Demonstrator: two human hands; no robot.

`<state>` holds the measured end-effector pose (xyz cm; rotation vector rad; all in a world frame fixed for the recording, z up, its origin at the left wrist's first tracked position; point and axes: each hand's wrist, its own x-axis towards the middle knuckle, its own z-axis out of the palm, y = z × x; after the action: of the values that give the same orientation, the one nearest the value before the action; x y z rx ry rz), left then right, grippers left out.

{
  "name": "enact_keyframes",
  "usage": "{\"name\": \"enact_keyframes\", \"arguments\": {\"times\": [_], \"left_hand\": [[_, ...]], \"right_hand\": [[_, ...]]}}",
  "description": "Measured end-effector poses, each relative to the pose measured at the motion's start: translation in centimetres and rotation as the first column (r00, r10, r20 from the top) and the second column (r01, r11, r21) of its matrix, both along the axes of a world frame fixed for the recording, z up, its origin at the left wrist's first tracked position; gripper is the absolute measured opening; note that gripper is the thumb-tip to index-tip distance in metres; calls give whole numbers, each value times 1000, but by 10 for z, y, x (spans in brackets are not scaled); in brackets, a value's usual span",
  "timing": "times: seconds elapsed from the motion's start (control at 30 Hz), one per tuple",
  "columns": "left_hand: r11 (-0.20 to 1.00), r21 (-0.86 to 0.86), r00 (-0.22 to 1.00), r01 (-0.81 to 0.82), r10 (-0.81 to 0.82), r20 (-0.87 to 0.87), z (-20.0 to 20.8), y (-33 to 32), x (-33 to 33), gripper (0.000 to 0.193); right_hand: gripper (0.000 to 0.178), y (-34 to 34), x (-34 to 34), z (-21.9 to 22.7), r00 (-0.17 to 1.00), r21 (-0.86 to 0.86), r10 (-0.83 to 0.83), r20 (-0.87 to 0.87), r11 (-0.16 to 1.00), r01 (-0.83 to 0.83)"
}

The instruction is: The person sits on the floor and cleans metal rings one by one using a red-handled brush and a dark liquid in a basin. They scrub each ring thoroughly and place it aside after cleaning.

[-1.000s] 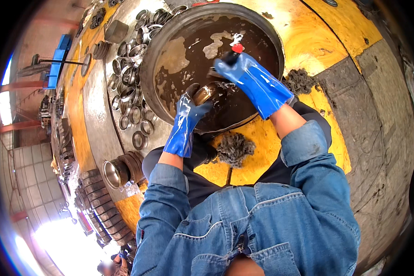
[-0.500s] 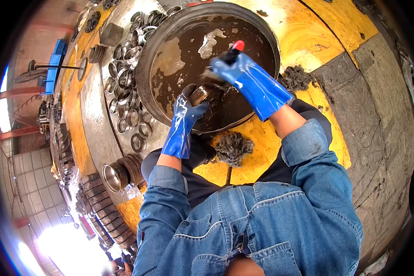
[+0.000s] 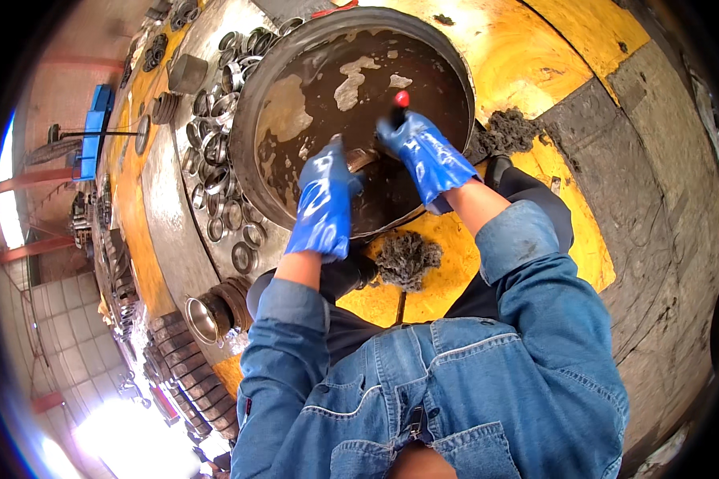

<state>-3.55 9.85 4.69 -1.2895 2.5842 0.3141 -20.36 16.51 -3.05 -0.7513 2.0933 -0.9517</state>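
Ring (image 3: 363, 159) between two gloved hands, over a basin of dark liquid

From the head camera, the ring sits in the lower middle of the basin (image 3: 244, 152), just above the liquid (image 3: 431, 89) or partly in it; which of the two cannot be told. Its curved metal side shows between the hands, somewhat blurred.

The left hand (image 3: 329, 172), in a blue glove, grips the ring from the left, thumb nearer the body and fingers toward the far side. The right hand (image 3: 411, 136), gloved alike, is closed around a tool (image 3: 401, 99) with a black handle and a red end that points up and away from the body. The tool's other end is hidden or too blurred to make out.

Pale patches (image 3: 282, 114) float on the liquid, mostly on the left. Outside the basin's left rim, many rings (image 3: 214, 149) lie close together on a grey metal sheet (image 3: 172, 199). One dark fibrous wad (image 3: 408, 261) is near the basin's close edge, between the person's legs; a second wad (image 3: 507, 132) lies just beside its right rim.
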Motion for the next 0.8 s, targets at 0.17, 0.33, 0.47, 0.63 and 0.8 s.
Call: {"name": "enact_keyframes", "arguments": {"times": [0.17,0.33,0.47,0.63,0.8], "left_hand": [[993,59,992,-105,101,73,4,3,-16,70],[981,172,875,-86,157,-459,-38,-6,60,67],[945,312,802,-100,262,-537,-64,-9,85,63],[924,372,782,-86,294,-550,-70,-21,98,61],[914,385,787,-128,330,-522,-64,-17,87,68]], "right_hand": [[29,0,12,-5,905,97,261,-335,965,-243],[40,-3,-17,-14,938,279,239,-252,946,-166],[59,1,-12,29,983,-205,177,-45,962,-183],[49,7,43,75,894,-408,398,-205,796,-448],[44,13,9,17,977,-358,211,-34,910,-209]]}}
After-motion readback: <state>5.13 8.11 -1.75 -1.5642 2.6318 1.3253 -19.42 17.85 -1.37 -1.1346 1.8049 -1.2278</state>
